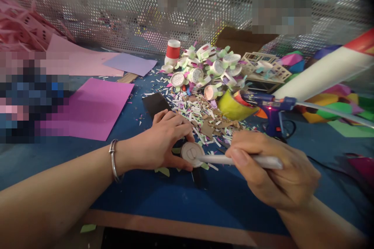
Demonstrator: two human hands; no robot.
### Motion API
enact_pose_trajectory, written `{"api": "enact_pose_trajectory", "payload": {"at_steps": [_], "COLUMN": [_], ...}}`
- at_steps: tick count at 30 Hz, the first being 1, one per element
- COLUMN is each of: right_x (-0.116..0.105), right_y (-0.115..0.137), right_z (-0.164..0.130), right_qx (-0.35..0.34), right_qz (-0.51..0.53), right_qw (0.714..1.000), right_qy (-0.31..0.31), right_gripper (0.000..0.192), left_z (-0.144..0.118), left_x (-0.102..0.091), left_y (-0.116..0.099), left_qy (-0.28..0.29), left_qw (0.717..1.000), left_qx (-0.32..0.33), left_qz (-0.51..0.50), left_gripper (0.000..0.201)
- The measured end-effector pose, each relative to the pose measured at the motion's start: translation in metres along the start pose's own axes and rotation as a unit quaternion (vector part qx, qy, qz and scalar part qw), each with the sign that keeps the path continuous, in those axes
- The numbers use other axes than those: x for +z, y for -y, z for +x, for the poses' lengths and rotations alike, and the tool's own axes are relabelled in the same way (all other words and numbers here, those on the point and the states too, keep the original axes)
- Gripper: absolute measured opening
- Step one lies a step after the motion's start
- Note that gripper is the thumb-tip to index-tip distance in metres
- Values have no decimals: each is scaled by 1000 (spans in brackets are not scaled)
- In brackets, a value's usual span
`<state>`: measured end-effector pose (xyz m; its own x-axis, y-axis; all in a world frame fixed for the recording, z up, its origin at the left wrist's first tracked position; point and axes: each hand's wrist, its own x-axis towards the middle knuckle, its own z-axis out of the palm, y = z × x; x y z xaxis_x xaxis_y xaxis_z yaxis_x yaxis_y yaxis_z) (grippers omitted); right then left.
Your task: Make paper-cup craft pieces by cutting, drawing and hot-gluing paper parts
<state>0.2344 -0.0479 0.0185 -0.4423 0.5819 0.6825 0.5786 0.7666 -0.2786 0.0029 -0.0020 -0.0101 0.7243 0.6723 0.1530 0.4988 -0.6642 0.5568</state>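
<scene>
Between left fingers, white disc

From my end I count one left hand plus one right hand, so two. One stick, one bracelet, one disc at the left hand; the heap has more, but they overlap too much for me to tally. One cup, one glue gun, one big tube, one rack. Three big sheets over on the left. Scraps? Loads, way past what I can count.
</scene>
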Motion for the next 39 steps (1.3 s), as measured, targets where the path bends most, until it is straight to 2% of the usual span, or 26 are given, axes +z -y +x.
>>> {"api": "enact_pose_trajectory", "payload": {"at_steps": [9,19,30,39], "right_x": [6,1,3,5], "right_y": [-2,-3,-1,0], "right_z": [-1,-1,-1,-1], "right_qx": [44,0,13,19], "right_qz": [20,-4,5,32], "right_qw": [999,1000,1000,999], "right_qy": [-12,-5,-17,14], "right_gripper": [11,12,13,10], "left_z": [-2,-2,-1,-1], "left_x": [-1,0,-1,0], "left_y": [3,2,1,2], "left_qy": [2,-1,6,12], "left_qw": [1000,1000,1000,1000], "left_qx": [11,8,-2,-4], "left_qz": [-11,-5,-3,3], "left_gripper": [43,46,44,47]}}
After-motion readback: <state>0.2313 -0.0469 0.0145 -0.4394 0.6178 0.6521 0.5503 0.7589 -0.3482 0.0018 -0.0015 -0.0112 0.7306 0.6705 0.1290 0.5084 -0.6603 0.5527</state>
